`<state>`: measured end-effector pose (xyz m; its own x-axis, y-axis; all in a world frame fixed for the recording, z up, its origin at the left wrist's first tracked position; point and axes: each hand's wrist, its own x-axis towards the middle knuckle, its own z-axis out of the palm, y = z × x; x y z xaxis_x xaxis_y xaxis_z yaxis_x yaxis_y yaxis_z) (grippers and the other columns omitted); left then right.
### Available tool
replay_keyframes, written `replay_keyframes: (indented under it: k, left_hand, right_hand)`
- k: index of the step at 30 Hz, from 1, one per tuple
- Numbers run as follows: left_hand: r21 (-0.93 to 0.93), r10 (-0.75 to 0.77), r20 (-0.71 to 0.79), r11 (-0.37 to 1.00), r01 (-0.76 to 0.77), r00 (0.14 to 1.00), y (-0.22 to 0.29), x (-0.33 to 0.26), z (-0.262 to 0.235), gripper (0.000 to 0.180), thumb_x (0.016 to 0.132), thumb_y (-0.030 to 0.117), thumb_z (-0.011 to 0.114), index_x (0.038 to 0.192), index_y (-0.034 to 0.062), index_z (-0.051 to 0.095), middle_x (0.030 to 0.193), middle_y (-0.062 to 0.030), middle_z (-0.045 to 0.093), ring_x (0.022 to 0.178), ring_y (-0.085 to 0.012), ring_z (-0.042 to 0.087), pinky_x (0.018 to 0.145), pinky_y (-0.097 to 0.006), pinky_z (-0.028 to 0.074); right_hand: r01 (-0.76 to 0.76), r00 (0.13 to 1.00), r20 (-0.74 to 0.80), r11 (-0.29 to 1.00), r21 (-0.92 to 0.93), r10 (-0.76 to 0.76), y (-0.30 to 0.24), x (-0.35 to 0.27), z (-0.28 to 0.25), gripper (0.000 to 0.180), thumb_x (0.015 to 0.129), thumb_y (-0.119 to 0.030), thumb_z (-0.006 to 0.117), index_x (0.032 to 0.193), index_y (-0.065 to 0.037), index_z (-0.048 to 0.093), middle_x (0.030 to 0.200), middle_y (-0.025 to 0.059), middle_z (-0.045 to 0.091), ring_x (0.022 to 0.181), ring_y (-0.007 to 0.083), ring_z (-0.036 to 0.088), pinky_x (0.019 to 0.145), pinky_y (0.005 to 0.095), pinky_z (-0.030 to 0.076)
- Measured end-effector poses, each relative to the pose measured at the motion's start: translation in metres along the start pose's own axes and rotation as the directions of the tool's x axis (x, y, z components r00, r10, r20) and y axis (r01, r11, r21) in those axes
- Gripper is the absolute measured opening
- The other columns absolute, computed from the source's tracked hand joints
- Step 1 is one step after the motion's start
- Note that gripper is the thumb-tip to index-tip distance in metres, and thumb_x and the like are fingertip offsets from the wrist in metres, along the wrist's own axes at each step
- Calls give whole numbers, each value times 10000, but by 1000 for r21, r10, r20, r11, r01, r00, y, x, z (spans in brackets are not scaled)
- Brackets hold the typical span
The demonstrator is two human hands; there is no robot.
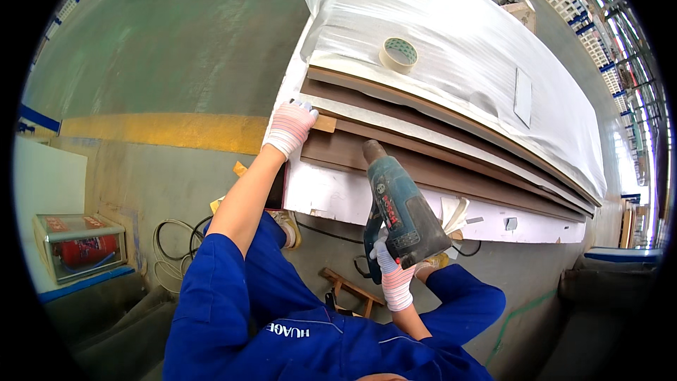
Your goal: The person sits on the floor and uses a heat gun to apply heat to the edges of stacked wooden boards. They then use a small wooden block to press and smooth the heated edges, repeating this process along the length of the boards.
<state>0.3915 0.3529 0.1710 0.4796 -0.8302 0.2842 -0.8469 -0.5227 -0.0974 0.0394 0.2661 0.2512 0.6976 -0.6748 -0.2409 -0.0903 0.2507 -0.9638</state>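
My right hand point(395, 275), in a white and pink striped glove, grips the handle of a dark teal heat gun point(405, 212). The heat gun's nozzle point(374, 149) points away from me, just above the brown edge of a panel point(345, 149). My left hand point(290, 123), gloved alike, is closed at the left end of the stacked brown panels. A small tan wooden block point(324, 123) sticks out from its right side and lies against the panel edge. The fingers are partly hidden behind the hand.
White foam sheet point(451, 21) covers the stack, with a tape roll point(398, 54) and a flat grey strip point(522, 97) on top. A cable point(328, 235) runs beneath. A wooden stool point(352, 291) stands between my legs. A glass-fronted extinguisher box point(81, 247) is at left.
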Motion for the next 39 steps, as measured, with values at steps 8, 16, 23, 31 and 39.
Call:
replay_keyframes:
  k: [8, 16, 23, 31, 39]
  left_hand:
    - [26, -29, 19, 999, 29, 999, 14, -6, 2, 53, 765, 149, 571, 784, 123, 613, 748, -90, 618, 741, -262, 624, 628, -406, 492]
    - [-210, 485, 267, 873, -441, 833, 147, -105, 52, 284, 844, 188, 500, 1083, 58, 583, 931, -98, 636, 858, -249, 628, 695, -374, 493]
    - [-222, 362, 216, 923, -315, 907, 147, -112, 52, 445, 858, 425, 546, 1099, 53, 579, 993, -108, 648, 895, -282, 631, 798, -409, 472]
    - [-322, -287, -106, 916, 240, 952, -11, 8, -24, 438, 791, 228, 623, 1198, 79, 563, 1237, -167, 564, 1091, -329, 559, 962, -406, 437]
    - [-422, -315, 502, 723, 546, 805, -52, 12, -1, 338, 757, 223, 712, 1063, 108, 627, 1060, -144, 635, 979, -312, 602, 857, -390, 483]
  right_hand:
    - [11, 1000, -16, 978, -207, -15, -12, -38, -12, 99, 821, -73, 622, 885, -32, 559, 663, 39, 587, 585, 124, 555, 569, 257, 448]
    - [148, 977, -156, 989, -13, -148, -21, -93, -47, 144, 876, -111, 615, 972, -27, 548, 737, 44, 582, 605, 123, 545, 642, 253, 441]
    - [239, 954, -230, 951, 196, -193, -25, -95, -78, 267, 878, -118, 605, 1096, -22, 485, 755, 56, 531, 623, 158, 515, 599, 291, 459]
    - [288, 932, -313, 894, 343, -181, -19, -90, -91, 269, 866, -129, 643, 1058, 2, 509, 730, 64, 546, 591, 145, 520, 576, 247, 451]
    - [279, 914, -352, 942, 187, -201, -8, -93, -95, 225, 851, -60, 638, 1046, 1, 544, 807, 79, 581, 615, 155, 555, 561, 254, 482]
